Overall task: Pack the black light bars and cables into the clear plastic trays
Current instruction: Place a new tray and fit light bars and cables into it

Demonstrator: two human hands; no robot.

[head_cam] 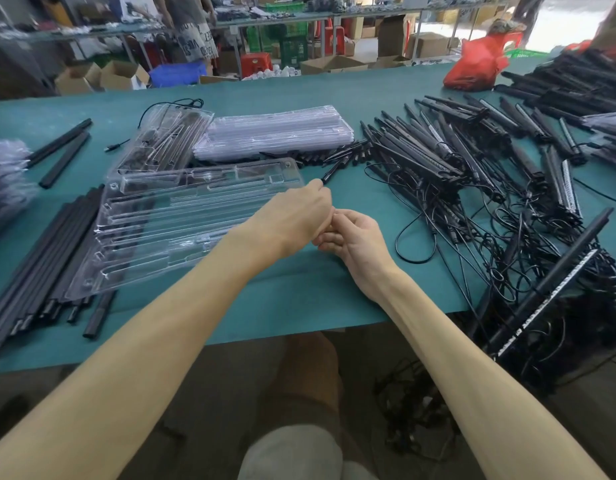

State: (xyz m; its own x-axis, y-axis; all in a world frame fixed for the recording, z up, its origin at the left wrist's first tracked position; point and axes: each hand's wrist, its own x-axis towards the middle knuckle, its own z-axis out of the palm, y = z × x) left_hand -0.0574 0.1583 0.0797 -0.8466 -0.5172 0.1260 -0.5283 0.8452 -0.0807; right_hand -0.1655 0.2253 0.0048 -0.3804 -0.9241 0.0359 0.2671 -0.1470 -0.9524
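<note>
Where fingertips (pixel 318 186) of the left hand (pixel 296 216) pinch the near end of a black connector (pixel 330 174), the right hand (pixel 355 237) curls just beneath; whether it holds anything cannot be told. A clear tray (pixel 181 216) lies just left of both hands, light bars (pixel 448 157) and tangled cables (pixel 517 244) heaped to their right.

A teal-covered table (pixel 282 306) faces metal workbenches (pixel 368 12), cardboard boxes (pixel 117 76), a blue crate (pixel 176 73) and red stools (pixel 252 64).

No text is legible. Printed lettering on the garment (pixel 197 39) of a person in the background is too blurred to read. White labels on the light bars (pixel 435 132) are too small to read.
</note>
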